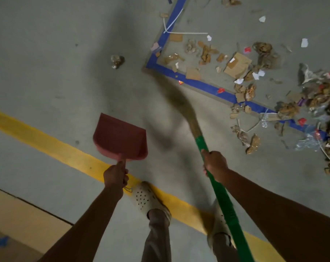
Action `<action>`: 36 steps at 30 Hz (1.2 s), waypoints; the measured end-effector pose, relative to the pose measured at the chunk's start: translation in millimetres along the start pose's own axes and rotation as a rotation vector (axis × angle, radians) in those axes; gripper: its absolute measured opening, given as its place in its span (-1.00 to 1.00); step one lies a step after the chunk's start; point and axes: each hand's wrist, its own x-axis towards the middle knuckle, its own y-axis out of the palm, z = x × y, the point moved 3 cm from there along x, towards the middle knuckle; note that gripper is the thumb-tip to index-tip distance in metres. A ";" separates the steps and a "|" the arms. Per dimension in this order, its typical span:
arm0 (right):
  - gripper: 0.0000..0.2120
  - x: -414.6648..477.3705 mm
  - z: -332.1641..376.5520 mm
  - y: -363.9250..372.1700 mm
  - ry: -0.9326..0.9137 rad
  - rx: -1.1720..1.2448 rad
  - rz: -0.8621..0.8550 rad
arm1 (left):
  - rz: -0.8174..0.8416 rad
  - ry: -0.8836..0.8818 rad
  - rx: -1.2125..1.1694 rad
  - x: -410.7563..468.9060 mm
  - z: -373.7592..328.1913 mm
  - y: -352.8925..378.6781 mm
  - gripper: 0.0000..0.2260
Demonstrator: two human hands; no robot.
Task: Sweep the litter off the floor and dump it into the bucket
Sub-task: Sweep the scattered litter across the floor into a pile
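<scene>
- Litter [255, 76] is spread thickly over the upper right of the floor [47, 63]. It is made up of torn cardboard, crumpled brown paper, white scraps, red wrappers and clear plastic. Most of it lies inside or across a corner marked in blue tape [198, 82].
- One crumpled piece [117, 61] lies apart, to the left of that corner.
- A red dustpan [120, 138] is held above the floor by the left hand [115, 175], whose fingers are curled round its thin handle. No litter is seen on it.
- A broom [222, 197] with a green handle is gripped by the right hand [215, 165], fingers wrapped fully round the shaft. Its bristles are blurred near the tape corner.
- The task is judged to be at an early stage. No gathered heap is seen and no bucket is in view, so sweeping, scooping and dumping are all left.
- The floor is smooth grey concrete, crossed by a broad yellow line [47, 140], on which pale perforated clogs [145, 197] are planted.
- A tan strip [18, 214] is seen at the lower left, and the lighting is dim.
</scene>
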 end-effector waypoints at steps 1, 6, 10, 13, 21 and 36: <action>-0.51 -2.2 5.5 -2.6 0.004 0.049 -0.054 | 0.008 0.002 -0.004 5.8 -4.3 -3.9 -0.65; -0.59 -25.4 32.0 -7.0 -0.012 0.278 -0.252 | 0.046 0.009 -0.023 27.9 -24.2 -16.0 -0.70; -0.62 -49.0 56.2 10.2 -0.090 0.267 -0.236 | 0.072 -0.001 -0.065 33.6 -37.9 -26.3 -0.71; -0.62 -62.7 80.1 32.9 -0.150 0.171 -0.138 | 0.073 -0.001 -0.091 37.0 -52.6 -39.9 -0.66; -0.63 -88.6 167.4 92.0 -0.233 0.048 0.124 | 0.012 0.029 -0.144 55.4 -102.3 -100.8 -0.67; -0.62 16.7 284.2 125.4 -0.109 -0.083 0.218 | -0.054 0.024 -0.043 117.3 -165.9 -88.0 -0.62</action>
